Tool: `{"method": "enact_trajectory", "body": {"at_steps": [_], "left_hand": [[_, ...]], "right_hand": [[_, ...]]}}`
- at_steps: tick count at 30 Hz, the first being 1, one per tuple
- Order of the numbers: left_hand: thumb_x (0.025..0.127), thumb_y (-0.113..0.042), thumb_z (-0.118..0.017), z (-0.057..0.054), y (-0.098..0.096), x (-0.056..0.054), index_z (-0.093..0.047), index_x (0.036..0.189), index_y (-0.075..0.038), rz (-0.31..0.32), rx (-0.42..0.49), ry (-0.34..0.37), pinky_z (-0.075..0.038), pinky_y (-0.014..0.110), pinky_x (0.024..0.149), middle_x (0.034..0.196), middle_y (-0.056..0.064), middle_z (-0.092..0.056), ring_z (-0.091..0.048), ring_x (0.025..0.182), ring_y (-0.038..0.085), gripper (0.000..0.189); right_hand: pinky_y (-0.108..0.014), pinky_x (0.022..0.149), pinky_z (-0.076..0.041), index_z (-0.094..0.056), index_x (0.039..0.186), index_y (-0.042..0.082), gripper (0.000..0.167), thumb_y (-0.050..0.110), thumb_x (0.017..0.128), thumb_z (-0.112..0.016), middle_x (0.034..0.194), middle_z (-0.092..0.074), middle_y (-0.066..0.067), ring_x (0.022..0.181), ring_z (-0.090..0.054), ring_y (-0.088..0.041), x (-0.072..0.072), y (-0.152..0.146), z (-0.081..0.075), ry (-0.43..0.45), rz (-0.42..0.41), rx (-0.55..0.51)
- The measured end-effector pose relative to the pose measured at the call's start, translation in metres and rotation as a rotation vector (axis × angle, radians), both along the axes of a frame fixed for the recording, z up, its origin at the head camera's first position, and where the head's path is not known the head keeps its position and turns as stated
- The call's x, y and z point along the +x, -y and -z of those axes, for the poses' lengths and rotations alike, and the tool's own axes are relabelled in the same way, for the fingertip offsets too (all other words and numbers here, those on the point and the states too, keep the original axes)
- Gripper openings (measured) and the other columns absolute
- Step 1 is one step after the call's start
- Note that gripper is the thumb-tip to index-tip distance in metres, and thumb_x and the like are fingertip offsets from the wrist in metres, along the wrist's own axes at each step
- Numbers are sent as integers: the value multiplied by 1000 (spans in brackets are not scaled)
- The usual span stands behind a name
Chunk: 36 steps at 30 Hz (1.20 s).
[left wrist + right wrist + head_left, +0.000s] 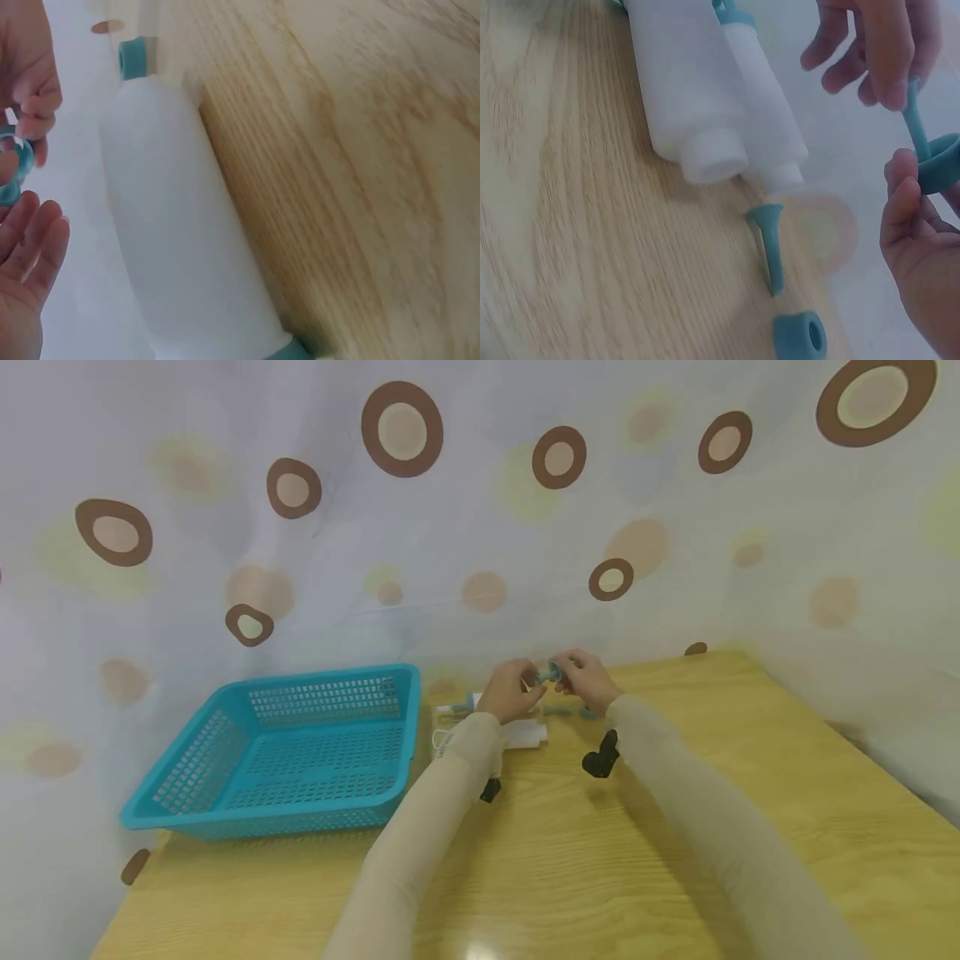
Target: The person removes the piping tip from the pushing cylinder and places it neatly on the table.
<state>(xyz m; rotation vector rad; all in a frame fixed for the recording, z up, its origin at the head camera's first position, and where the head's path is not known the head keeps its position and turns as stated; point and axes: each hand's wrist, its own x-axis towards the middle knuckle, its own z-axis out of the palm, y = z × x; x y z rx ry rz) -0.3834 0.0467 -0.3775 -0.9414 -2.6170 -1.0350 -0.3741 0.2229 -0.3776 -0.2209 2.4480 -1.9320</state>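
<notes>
Over the far part of the table, both hands meet at a small teal fitting. Thumb and fingers of my left hand (pixel 508 692) pinch its thin teal stem (pixel 915 124). My right hand (pixel 588 681) grips the teal ring cap (pixel 937 174) at the stem's lower end; the stem stands inside the ring in the right wrist view. Below the hands lie two white plastic bottles: a larger bottle (pixel 686 82) and a slimmer bottle (pixel 765 105), their bare necks facing right. Near those necks rest a teal funnel-tipped stem (pixel 771 251) and a teal cap (pixel 799 336).
A blue perforated basket (pixel 262 818) stands on the left of the wooden table (pixel 547 877). Behind the table hangs a pale cloth (pixel 465 510) with brown circles. A black wrist camera (pixel 600 762) hangs below the right sleeve. A white cord (pixel 441 742) lies left of the bottles.
</notes>
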Motion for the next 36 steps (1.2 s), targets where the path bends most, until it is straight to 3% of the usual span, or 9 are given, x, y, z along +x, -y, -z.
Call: {"method": "enact_trajectory", "body": {"at_steps": [7, 12, 16, 21, 27, 32, 36], "left_hand": [[89, -16, -66, 9, -9, 2, -64, 108, 0, -8, -82, 34, -52, 26, 77, 97, 11, -68, -64, 86, 21, 25], [88, -27, -69, 10, -16, 8, -69, 108, -7, -73, -216, -4, -51, 28, 85, 103, 5, -69, -61, 97, 19, 29], [87, -35, -70, 10, -19, 15, -72, 107, -13, -116, -346, -15, -46, 38, 94, 109, 3, -68, -57, 106, 24, 29], [88, -41, -67, 17, -24, 17, -73, 107, -20, -109, -452, 76, -35, 49, 103, 123, 5, -59, -46, 117, 26, 29], [86, -44, -68, 31, -29, 15, -73, 107, -23, -90, -547, 48, -35, 42, 98, 121, 1, -59, -44, 116, 21, 31], [85, -41, -69, 32, -33, 19, -74, 104, -25, -64, -600, -4, -35, 34, 88, 112, -2, -60, -46, 105, 17, 25], [86, -39, -68, 30, -34, 25, -74, 103, -26, -64, -639, -48, -31, 29, 77, 108, -3, -60, -44, 95, 14, 22]], "right_hand": [[-41, 89, -50, -44, 133, -6, 47, 30, 102, -46, 106, -57, -14, 76, -59, -10, 3, -19, 1, 20, 3, 133], [-46, 89, -49, -48, 126, -8, 44, 28, 101, -48, 116, -56, -27, 87, -62, -28, 6, -33, -5, -2, -65, 291], [-48, 88, -49, -53, 122, -10, 42, 26, 100, -50, 113, -58, -26, 90, -63, -33, 10, -44, -7, 15, -128, 381], [-42, 84, -53, -59, 114, -9, 37, 24, 98, -55, 106, -64, -22, 84, -65, -24, 18, -53, -7, 96, -197, 560], [-38, 80, -56, -65, 87, -2, 30, 28, 93, -63, 85, -69, -9, 73, -67, -16, 23, -56, -3, 137, -287, 830], [-35, 76, -56, -52, 54, 12, 41, 26, 90, -67, 57, -62, 1, 59, -66, -13, 25, -56, -4, 154, -293, 893], [-32, 70, -56, -40, 48, 19, 50, 26, 89, -67, 46, -52, 7, 51, -62, -10, 25, -56, -3, 156, -287, 901]]}}
